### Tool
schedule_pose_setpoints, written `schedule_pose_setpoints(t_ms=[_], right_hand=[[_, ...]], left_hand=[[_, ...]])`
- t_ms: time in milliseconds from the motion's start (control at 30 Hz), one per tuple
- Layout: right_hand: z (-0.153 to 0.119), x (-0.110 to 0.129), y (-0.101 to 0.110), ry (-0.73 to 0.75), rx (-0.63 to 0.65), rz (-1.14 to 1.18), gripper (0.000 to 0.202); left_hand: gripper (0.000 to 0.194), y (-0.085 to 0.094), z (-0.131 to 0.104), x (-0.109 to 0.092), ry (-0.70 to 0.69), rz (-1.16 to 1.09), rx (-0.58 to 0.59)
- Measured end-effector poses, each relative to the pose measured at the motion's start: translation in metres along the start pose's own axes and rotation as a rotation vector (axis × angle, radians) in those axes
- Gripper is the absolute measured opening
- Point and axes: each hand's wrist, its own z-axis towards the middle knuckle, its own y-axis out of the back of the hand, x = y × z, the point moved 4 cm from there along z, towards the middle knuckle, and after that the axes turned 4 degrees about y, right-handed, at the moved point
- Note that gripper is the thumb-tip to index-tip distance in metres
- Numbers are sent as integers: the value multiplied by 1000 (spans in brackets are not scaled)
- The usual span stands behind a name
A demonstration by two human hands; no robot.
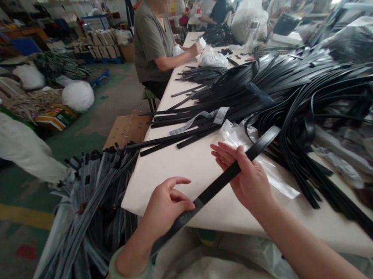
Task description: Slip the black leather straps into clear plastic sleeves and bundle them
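A long black strap (218,185) runs slantwise in front of me, over the near edge of the pale table (173,167). My left hand (170,203) pinches it toward its lower left part, thumb on top, with the index finger stretched out above. Farther up, my right hand (244,172) holds the strap between the thumb and the palm, its other fingers extended. The strap's shiny upper end (271,135) sticks out past the right hand. Below the left wrist, which wears a pale green bangle (129,271), the lower stretch of the strap is partly hidden.
Black straps (292,94) are heaped on the table's right side, with clear plastic bags (362,154) beside them. Wrapped straps (93,220) fill a pile at the left. A co-worker (157,45) sits farther along the table; another person's leg (9,139) is at far left.
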Motion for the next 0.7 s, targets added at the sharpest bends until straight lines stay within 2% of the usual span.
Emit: schedule_pose_setpoints(t_ms=[100,167,233,267,333,400,433,533,633,700], right_hand=[[-19,-12,-25,89,192,-174,38],[-35,-24,-40,55,346,-245,37],[-39,-29,-47,-18,427,-222,36],[-35,-28,-47,-53,410,-171,36],[-19,-19,-45,-66,278,-42,34],[-4,-10,-45,0,151,33,35],[-2,-8,-48,39,140,30,36],[-15,-19,-67,60,287,-69,36],[-35,-37,-81,-78,450,-144,37],[-32,-33,-81,-92,391,-73,38]], left_hand=[[52,5,0,-5,-28,-34,-17],[49,8,-1,-7,-57,-59,-32],[47,14,-4,-7,-75,-62,-42],[47,17,-6,-6,-76,-55,-47],[47,27,-10,-4,-63,-34,-59],[48,37,-13,-6,-62,-12,-75],[49,41,-14,-8,-73,-3,-83],[50,49,-13,-20,-146,25,-100],[47,53,-14,-28,-214,65,-115],[48,54,-15,-29,-205,74,-102]])
